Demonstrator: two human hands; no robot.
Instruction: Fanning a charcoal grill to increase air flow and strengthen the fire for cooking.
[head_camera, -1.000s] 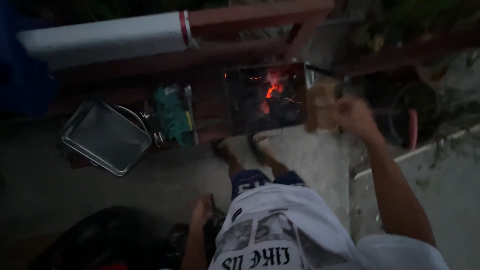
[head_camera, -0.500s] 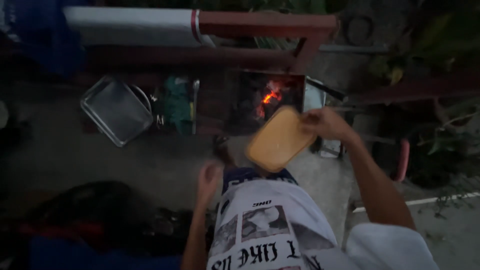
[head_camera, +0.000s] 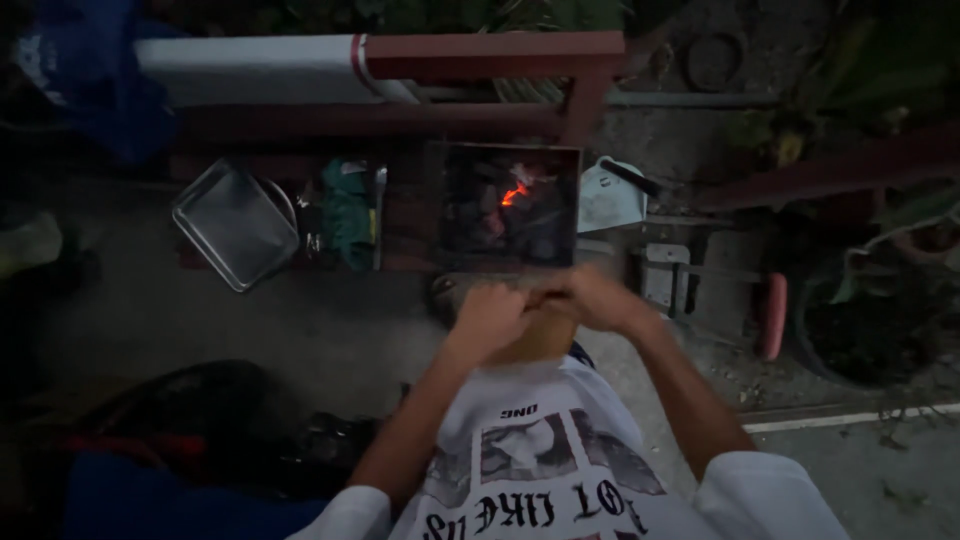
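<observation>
Nearest the camera, over a white printed shirt (head_camera: 545, 470): left hand (head_camera: 487, 318) and right hand (head_camera: 597, 298), side by side, both grasping the top edge of a tan cardboard piece (head_camera: 545, 335) held upright against the lap. Beyond the hands, on the concrete ground (head_camera: 250, 320): a square charcoal grill (head_camera: 505, 205) with dark coals and one orange ember glowing (head_camera: 514, 193). Left of the grill: green packet (head_camera: 350, 212), then a tilted metal tray (head_camera: 235, 224). Right of the grill: a pale dustpan (head_camera: 610, 195). Farthest: a red and white railing (head_camera: 380, 60).
</observation>
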